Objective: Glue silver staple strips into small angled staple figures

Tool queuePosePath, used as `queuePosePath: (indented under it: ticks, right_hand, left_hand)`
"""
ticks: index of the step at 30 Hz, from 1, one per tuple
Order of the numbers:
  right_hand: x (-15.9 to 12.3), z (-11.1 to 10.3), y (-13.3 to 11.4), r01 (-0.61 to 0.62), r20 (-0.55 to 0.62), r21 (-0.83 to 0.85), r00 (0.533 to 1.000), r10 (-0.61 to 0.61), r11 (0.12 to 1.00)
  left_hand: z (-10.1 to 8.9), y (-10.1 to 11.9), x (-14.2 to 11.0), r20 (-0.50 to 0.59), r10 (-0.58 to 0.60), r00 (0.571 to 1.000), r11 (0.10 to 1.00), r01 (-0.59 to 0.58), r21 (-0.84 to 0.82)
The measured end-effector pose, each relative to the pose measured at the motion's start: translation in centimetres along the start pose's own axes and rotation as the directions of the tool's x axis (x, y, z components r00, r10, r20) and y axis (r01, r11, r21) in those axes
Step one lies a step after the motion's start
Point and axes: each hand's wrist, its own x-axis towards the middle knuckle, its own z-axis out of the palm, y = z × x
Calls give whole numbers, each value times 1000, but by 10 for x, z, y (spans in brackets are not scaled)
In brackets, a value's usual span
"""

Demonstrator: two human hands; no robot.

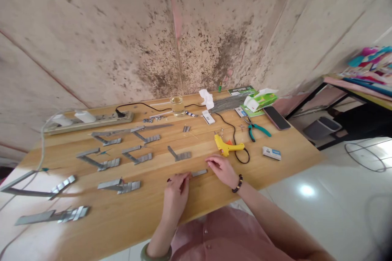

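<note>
A small flat grey strip lies near the table's front edge, between my two hands. My left hand rests on the wood with thumb and fingertips closed at the strip's left end. Just above and to the right of the strip, my right hand has its fingertips pinched together; anything between them is too small to make out. Beyond the hands stands a grey angled piece with a segmented base. A yellow glue gun lies past my right hand.
Several similar grey angled pieces cover the left side of the wooden table. A power strip and a glass of liquid stand toward the wall. Pliers, a phone, a tissue pack and a small box are at right.
</note>
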Motion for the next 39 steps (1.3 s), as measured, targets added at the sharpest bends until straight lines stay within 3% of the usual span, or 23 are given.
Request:
queuePosePath:
  ticks: [8,13,29,39]
  right_hand:
    - [2,-3,-8,32,17,-8,999,-32,999]
    - [1,-5,-8,33,15,-5,999,-33,999]
    - [1,-4,-3,31,35,10,999,-31,999]
    - [3,-5,-9,42,29,-3,999,-42,999]
  left_hand:
    - [2,-5,1,-23,37,999,999,-36,24]
    - [4,-6,-1,-53,-1,999,998,4,58]
    - [1,-2,-1,-8,-44,999,998,44,51]
    - [0,-4,2,-12,27,1000,999,-26,44]
